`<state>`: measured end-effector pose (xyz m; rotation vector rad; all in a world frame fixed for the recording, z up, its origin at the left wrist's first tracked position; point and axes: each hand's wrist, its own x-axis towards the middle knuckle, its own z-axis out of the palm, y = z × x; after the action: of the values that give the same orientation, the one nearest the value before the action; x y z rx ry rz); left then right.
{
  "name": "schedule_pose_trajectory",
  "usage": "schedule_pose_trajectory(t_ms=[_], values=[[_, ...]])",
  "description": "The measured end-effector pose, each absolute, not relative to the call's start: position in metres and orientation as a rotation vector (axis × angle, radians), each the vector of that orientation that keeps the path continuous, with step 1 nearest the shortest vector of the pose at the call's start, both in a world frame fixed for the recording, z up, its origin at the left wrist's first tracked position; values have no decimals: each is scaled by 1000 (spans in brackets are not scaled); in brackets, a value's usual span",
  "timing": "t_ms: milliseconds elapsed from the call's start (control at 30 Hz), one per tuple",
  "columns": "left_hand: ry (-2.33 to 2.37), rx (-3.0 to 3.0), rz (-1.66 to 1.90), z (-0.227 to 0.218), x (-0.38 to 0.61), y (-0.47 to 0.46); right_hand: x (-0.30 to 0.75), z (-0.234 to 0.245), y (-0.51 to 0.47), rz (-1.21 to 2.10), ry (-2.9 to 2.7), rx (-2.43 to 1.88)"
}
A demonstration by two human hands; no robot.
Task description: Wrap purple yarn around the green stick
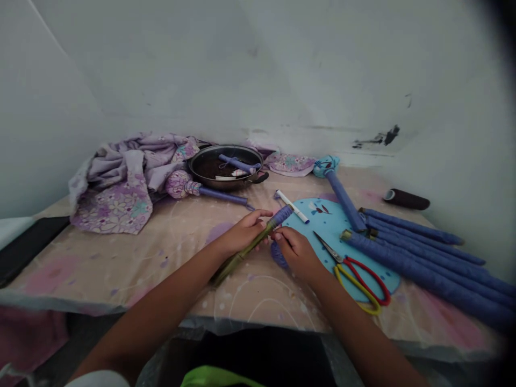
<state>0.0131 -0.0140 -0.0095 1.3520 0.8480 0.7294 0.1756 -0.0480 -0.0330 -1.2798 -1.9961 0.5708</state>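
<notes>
My left hand (242, 235) is closed around a thin green stick (237, 259) whose far end is wrapped in blue-purple strip (281, 216). My right hand (296, 251) pinches the stick just below the wrapped part, with more of the blue strip (278, 257) under its fingers. Both hands work over the table's middle, next to a light blue round sheet (328, 226).
Scissors (355, 271) with red and yellow handles lie on the blue sheet. Several blue-wrapped sticks (423, 252) lie at the right, beside a dark spool (407, 199). A white marker (292, 206), a metal pan (226, 164) and crumpled floral cloth (124, 183) sit further back.
</notes>
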Motion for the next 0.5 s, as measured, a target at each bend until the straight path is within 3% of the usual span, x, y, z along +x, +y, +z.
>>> schedule_pose_trajectory(t_ms=[500], values=[[848, 1432, 725, -12, 8, -4, 174, -30, -48, 499, -2034, -1311]])
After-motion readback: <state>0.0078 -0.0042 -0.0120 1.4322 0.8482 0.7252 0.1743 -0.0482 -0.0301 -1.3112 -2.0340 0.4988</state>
